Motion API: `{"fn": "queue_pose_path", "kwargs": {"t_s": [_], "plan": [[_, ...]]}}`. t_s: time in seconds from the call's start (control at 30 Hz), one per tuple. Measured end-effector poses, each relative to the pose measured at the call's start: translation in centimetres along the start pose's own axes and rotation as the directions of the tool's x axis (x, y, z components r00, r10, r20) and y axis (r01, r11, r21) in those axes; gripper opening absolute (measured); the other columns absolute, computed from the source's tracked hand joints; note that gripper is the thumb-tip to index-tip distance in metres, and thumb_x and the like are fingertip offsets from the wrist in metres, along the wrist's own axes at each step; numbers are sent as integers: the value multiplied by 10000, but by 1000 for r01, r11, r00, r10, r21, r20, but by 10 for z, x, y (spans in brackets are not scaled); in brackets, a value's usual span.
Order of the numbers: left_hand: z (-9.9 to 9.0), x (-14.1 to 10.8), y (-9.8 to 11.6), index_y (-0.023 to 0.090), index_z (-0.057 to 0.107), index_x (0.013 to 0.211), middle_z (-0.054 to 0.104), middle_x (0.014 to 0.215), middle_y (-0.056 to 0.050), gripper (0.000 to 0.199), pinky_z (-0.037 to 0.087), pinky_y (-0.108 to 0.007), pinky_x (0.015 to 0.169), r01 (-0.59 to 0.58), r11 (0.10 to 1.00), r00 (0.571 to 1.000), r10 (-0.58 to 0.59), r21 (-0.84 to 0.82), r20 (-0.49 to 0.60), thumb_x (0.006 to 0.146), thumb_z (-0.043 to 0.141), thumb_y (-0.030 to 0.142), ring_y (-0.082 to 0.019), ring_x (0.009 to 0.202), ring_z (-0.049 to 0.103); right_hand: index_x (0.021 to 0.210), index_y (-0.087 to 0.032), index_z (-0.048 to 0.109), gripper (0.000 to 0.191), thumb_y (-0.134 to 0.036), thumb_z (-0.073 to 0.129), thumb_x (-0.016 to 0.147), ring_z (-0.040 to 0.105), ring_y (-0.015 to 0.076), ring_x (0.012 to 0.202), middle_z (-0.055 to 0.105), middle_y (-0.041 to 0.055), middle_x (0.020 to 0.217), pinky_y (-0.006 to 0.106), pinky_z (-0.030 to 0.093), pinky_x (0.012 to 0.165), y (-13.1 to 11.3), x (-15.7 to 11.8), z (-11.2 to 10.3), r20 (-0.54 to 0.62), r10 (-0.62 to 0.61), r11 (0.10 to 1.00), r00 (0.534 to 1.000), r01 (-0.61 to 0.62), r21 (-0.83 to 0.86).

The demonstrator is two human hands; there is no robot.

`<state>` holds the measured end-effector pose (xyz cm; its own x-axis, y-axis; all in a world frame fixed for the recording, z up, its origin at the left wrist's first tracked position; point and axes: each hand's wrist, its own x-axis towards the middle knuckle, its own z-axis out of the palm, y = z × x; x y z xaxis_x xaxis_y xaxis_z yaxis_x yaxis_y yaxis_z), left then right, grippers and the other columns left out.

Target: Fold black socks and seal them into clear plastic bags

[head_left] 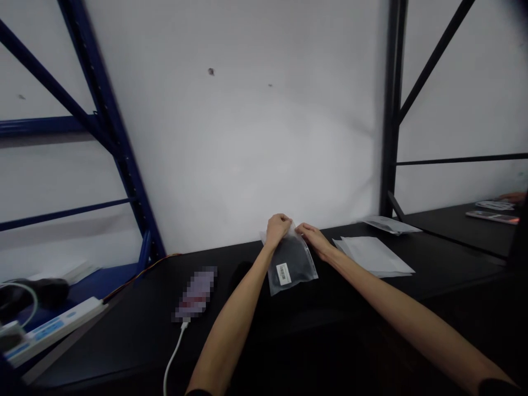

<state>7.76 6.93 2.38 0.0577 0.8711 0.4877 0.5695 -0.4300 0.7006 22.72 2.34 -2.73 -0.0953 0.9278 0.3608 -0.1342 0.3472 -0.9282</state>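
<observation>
A translucent plastic bag (295, 261) with something dark inside lies at the middle of the black table (140, 324). Near its lower left corner is a white barcode label (284, 274). My left hand (278, 226) is closed on the bag's far edge, fingers pinched together. Just right of it, my right hand (314, 238) has its bent fingers at the bag's upper right edge; whether they grip it is too small to tell. Flat translucent bags (373, 254) lie to the right of my right hand, and more bags (390, 224) rest behind them.
A blurred phone (197, 294) with a white cable (175, 352) lies on the left. Further left are a power strip (55, 330) and a blue rack post (111, 126). A black post (391, 121) stands right. Another person's hand (513, 197) shows at the far right.
</observation>
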Motion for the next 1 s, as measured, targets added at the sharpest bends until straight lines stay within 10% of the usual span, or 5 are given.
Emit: {"fn": "queue_pose_path", "kwargs": {"t_s": [0.67, 1.0], "plan": [[-69, 15, -29, 189, 744, 865, 761, 881, -72, 170, 440, -275, 748, 118, 989, 914, -71, 93, -399, 862, 580, 234, -202, 842, 667, 715, -198, 577, 199, -355, 641, 818, 479, 137, 650, 524, -32, 644, 276, 318, 617, -15, -30, 22, 269, -9, 980, 963, 61, -187], [-48, 17, -40, 179, 741, 875, 751, 884, -71, 185, 457, -289, 758, 1, 999, 978, 9, 47, -210, 892, 596, 291, -198, 827, 659, 756, -195, 514, 394, -534, 681, 868, 462, 92, 555, 531, -26, 644, 232, 285, 505, -4, -32, 16, 386, 184, 970, 904, -104, -219]]}}
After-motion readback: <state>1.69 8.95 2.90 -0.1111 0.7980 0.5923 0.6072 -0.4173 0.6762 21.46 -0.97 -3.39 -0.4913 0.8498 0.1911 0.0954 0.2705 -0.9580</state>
